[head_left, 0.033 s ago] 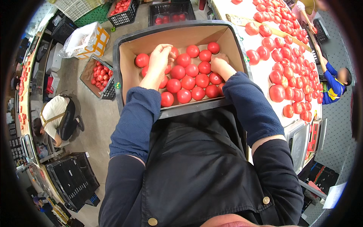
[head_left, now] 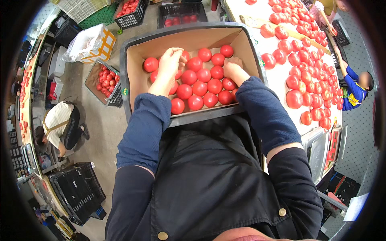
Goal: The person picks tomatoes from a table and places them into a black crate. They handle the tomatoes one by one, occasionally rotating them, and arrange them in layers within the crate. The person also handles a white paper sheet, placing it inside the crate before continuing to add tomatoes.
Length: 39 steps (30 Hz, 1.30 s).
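Note:
Red tomatoes (head_left: 200, 88) lie in a single layer in a black crate (head_left: 177, 121) lined with brown cardboard, right in front of me. My left hand (head_left: 170, 64) reaches into its left half, fingers curled against a tomato (head_left: 185, 55) that they partly cover. Over at the crate's right wall is my right hand (head_left: 235, 69), closed, with its fingertips turned down and hidden; I cannot make out what is in it. Another tomato (head_left: 229, 83) sits just below that hand. Bare cardboard (head_left: 138, 86) shows along the left side.
Many loose tomatoes (head_left: 294, 99) cover the white table (head_left: 277, 116) at my right, where a wooden strip (head_left: 257, 22) runs across. A smaller tomato crate (head_left: 94, 86) and a white-and-orange box (head_left: 102, 46) stand on the left floor. One person (head_left: 60, 120) bends at left; another (head_left: 354, 90) works beyond the table.

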Each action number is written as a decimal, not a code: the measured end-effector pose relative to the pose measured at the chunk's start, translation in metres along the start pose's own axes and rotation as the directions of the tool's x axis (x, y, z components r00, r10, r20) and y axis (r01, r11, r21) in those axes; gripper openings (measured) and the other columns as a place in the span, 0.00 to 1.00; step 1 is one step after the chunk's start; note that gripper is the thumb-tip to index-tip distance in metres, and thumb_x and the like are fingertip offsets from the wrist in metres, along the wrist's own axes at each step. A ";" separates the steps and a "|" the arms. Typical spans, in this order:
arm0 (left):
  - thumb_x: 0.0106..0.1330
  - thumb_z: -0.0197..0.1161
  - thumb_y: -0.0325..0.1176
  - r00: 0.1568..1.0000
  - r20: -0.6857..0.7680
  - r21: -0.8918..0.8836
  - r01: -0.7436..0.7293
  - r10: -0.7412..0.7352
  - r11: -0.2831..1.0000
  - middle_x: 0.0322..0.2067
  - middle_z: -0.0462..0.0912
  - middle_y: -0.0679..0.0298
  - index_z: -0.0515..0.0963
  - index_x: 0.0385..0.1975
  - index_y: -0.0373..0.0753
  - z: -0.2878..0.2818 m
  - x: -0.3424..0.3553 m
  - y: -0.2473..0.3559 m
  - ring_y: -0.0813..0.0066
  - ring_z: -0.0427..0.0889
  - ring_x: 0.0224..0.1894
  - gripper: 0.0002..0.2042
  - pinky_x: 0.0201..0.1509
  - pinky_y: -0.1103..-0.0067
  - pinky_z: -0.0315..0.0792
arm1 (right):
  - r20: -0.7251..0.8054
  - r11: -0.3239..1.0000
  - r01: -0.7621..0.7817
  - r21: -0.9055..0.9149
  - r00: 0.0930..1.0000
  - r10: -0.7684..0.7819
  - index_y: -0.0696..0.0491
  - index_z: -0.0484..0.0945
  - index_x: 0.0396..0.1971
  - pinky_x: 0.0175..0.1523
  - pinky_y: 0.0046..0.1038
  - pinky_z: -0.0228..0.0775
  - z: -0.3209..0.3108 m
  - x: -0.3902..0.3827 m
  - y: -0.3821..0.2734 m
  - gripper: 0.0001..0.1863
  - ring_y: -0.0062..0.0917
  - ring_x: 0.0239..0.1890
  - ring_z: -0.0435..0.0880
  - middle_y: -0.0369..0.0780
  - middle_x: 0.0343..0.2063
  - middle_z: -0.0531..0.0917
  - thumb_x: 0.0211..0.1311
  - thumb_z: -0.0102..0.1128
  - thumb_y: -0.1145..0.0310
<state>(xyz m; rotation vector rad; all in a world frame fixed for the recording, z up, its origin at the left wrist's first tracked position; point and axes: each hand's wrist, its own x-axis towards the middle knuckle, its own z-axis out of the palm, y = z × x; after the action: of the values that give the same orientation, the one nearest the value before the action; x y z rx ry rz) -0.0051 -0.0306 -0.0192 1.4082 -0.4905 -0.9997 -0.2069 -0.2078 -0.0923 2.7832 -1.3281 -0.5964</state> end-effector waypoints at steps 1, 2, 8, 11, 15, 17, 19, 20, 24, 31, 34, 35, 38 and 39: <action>0.69 0.56 0.36 0.999 0.030 0.000 -0.021 0.021 1.000 0.28 0.81 0.69 0.78 0.42 0.41 0.005 0.002 0.000 0.82 0.76 0.29 0.08 0.32 0.81 0.70 | 0.085 0.760 -0.118 0.640 0.993 0.082 0.53 0.84 0.38 0.46 0.37 0.76 0.005 -0.018 0.007 0.12 0.37 0.44 0.85 0.47 0.39 0.85 0.61 0.53 0.66; 0.69 0.56 0.36 0.997 0.062 0.000 -0.042 0.042 0.999 0.29 0.81 0.69 0.78 0.43 0.41 0.006 0.000 0.001 0.82 0.76 0.29 0.09 0.33 0.81 0.70 | -0.035 0.870 0.116 0.480 0.993 -0.113 0.55 0.84 0.33 0.41 0.39 0.76 0.028 -0.008 0.020 0.10 0.39 0.38 0.85 0.49 0.34 0.84 0.59 0.54 0.69; 0.70 0.56 0.36 0.998 0.061 -0.010 0.019 -0.018 1.000 0.26 0.79 0.70 0.78 0.44 0.42 0.009 0.009 -0.006 0.85 0.74 0.24 0.09 0.26 0.86 0.66 | 0.040 0.994 0.061 -0.086 0.998 -0.058 0.49 0.85 0.39 0.42 0.37 0.73 0.030 0.033 0.023 0.22 0.34 0.37 0.83 0.44 0.34 0.85 0.42 0.73 0.55; 0.71 0.54 0.37 0.998 0.061 -0.004 0.015 -0.015 1.000 0.25 0.79 0.71 0.76 0.45 0.43 -0.001 0.017 -0.018 0.86 0.74 0.24 0.09 0.25 0.87 0.65 | 0.071 0.997 0.017 -0.075 0.997 -0.012 0.49 0.84 0.44 0.55 0.35 0.65 -0.029 -0.004 0.009 0.31 0.32 0.51 0.78 0.42 0.42 0.84 0.37 0.75 0.50; 0.72 0.54 0.38 0.993 0.076 -0.060 0.094 -0.090 0.994 0.26 0.78 0.70 0.75 0.44 0.44 0.006 0.014 -0.016 0.84 0.75 0.25 0.08 0.26 0.85 0.66 | -0.221 0.860 -0.008 0.510 0.965 0.140 0.55 0.83 0.41 0.48 0.37 0.77 -0.069 -0.031 0.013 0.27 0.41 0.43 0.85 0.47 0.35 0.85 0.42 0.69 0.52; 0.72 0.53 0.42 0.983 0.109 -0.096 0.155 -0.145 0.983 0.28 0.79 0.67 0.73 0.46 0.45 0.004 0.013 -0.019 0.80 0.76 0.26 0.11 0.29 0.82 0.70 | -0.165 0.198 0.171 0.965 0.985 -0.045 0.59 0.80 0.41 0.48 0.32 0.76 -0.080 -0.030 0.007 0.26 0.36 0.42 0.84 0.48 0.38 0.84 0.47 0.66 0.55; 0.72 0.54 0.45 0.961 0.145 -0.164 0.257 -0.234 0.952 0.29 0.79 0.66 0.72 0.47 0.45 0.003 0.011 -0.019 0.78 0.77 0.27 0.13 0.30 0.80 0.73 | -0.188 -0.455 0.057 0.889 0.950 -0.250 0.57 0.76 0.49 0.50 0.33 0.75 -0.106 -0.051 -0.008 0.21 0.32 0.46 0.79 0.41 0.44 0.81 0.58 0.59 0.63; 0.71 0.51 0.54 0.940 0.216 -0.154 0.301 -0.265 0.941 0.32 0.81 0.61 0.71 0.50 0.44 -0.005 0.013 -0.026 0.72 0.81 0.30 0.20 0.33 0.76 0.76 | -0.221 -0.587 -0.015 0.809 0.919 -0.327 0.56 0.76 0.49 0.51 0.34 0.75 -0.101 -0.044 -0.018 0.20 0.30 0.48 0.78 0.41 0.45 0.80 0.59 0.58 0.64; 0.69 0.44 0.65 0.843 0.405 -0.171 0.451 -0.354 0.876 0.39 0.83 0.54 0.68 0.55 0.42 0.025 -0.007 -0.001 0.62 0.85 0.36 0.31 0.37 0.71 0.79 | -0.256 -0.720 -0.088 0.688 0.899 -0.355 0.55 0.74 0.53 0.60 0.32 0.69 -0.080 -0.036 -0.045 0.20 0.27 0.53 0.76 0.40 0.49 0.78 0.63 0.55 0.65; 0.68 0.55 0.58 0.916 0.231 -0.342 0.391 -0.327 0.855 0.48 0.79 0.62 0.70 0.54 0.41 0.029 -0.006 -0.009 0.70 0.80 0.48 0.27 0.49 0.72 0.78 | -0.345 -0.131 0.320 0.938 0.893 -0.291 0.55 0.74 0.52 0.62 0.28 0.65 -0.075 -0.048 -0.072 0.18 0.27 0.57 0.74 0.42 0.51 0.78 0.67 0.53 0.61; 0.68 0.58 0.55 0.915 0.243 -0.377 0.396 -0.323 0.837 0.49 0.78 0.62 0.72 0.54 0.43 0.018 0.001 -0.004 0.70 0.78 0.50 0.24 0.52 0.73 0.77 | -0.414 -0.195 0.376 0.906 0.881 -0.229 0.55 0.75 0.50 0.59 0.29 0.68 -0.078 -0.037 -0.066 0.17 0.29 0.54 0.76 0.42 0.47 0.79 0.67 0.53 0.62; 0.68 0.59 0.52 0.922 0.235 -0.454 0.384 -0.308 0.804 0.49 0.79 0.62 0.72 0.54 0.45 0.015 0.006 -0.005 0.71 0.79 0.50 0.22 0.52 0.72 0.77 | -0.483 -0.174 0.455 0.873 0.855 -0.190 0.56 0.75 0.50 0.60 0.30 0.67 -0.078 -0.027 -0.056 0.16 0.31 0.55 0.76 0.42 0.47 0.78 0.67 0.53 0.64; 0.69 0.60 0.46 0.955 0.254 -0.605 0.282 -0.155 0.745 0.50 0.79 0.57 0.73 0.52 0.41 0.003 0.010 -0.008 0.62 0.80 0.51 0.19 0.54 0.71 0.76 | -0.847 0.765 0.638 0.086 0.451 -0.281 0.54 0.80 0.39 0.53 0.35 0.72 -0.061 0.002 -0.019 0.14 0.36 0.46 0.79 0.40 0.40 0.81 0.51 0.57 0.72; 0.69 0.58 0.47 0.948 0.294 -0.608 0.285 -0.123 0.741 0.49 0.80 0.53 0.73 0.51 0.34 0.009 0.006 -0.004 0.55 0.80 0.51 0.22 0.55 0.67 0.77 | -0.880 0.821 0.565 0.086 0.429 -0.203 0.54 0.80 0.38 0.52 0.34 0.73 -0.046 0.010 -0.006 0.13 0.35 0.46 0.79 0.40 0.39 0.81 0.51 0.59 0.70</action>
<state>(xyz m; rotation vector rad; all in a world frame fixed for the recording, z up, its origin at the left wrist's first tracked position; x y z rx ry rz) -0.0100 -0.0402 -0.0231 0.7225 -0.1213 -1.3675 -0.1813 -0.2185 -0.0540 2.9040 -0.5610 1.1023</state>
